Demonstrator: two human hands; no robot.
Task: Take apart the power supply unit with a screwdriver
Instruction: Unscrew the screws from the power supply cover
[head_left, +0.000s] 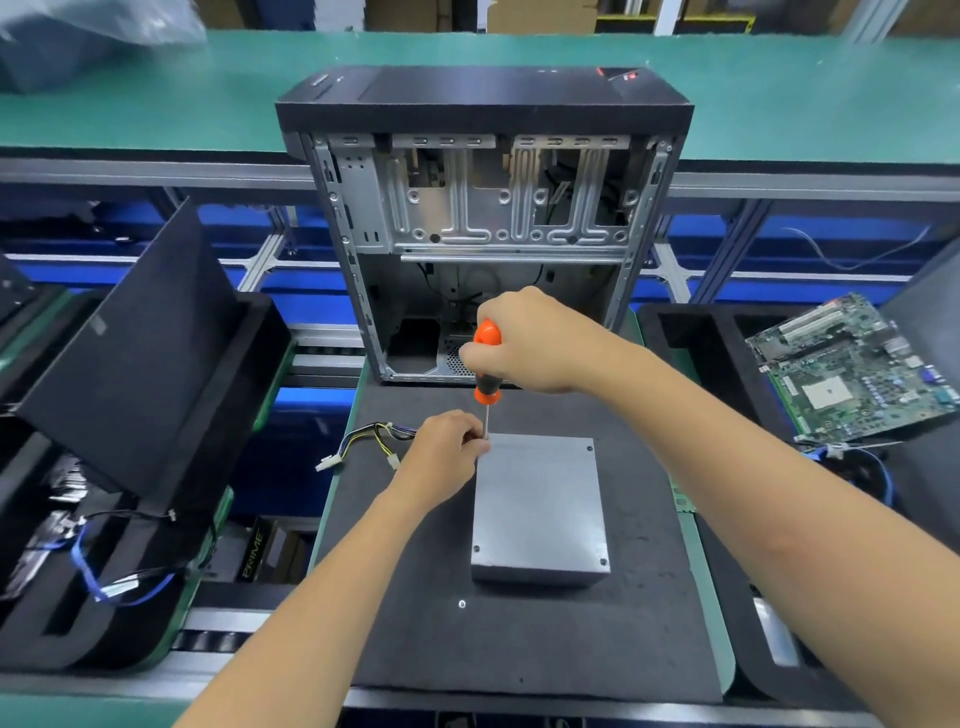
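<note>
Power supply unit (540, 512): grey sheet-metal box, lying flat on the black foam mat (519, 639), centre of frame and slightly below. Lid faces up. Screw heads visible at the upper-right, lower-left and lower-right corners of the lid; upper-left corner is covered by fingers, so its screw cannot be seen. One small loose screw (462, 603) lies on the mat just below the box's lower-left corner.

Right hand (524, 343): closed around the orange-and-black handle of the screwdriver (487, 364), shaft upright, tip down at the upper-left corner of the lid.

Left hand (447, 447): fingers pinched narrow around the shaft near the tip, resting against the box corner. Whether it holds a screw, cannot tell.

Wire bundle (371, 439) trails from the box toward centre-left, off the mat edge.

Handling judgement: rigid shell, likely fairly heavy for its size, smooth faces, possibly sharp sheet edges. The foam should resist sliding. Best hold is across the side walls or pressing on the lid, never by the wires. Once all screws are out the lid may come loose, so lift it straight.

Open computer case (483, 228) stands behind, upper centre.
</note>
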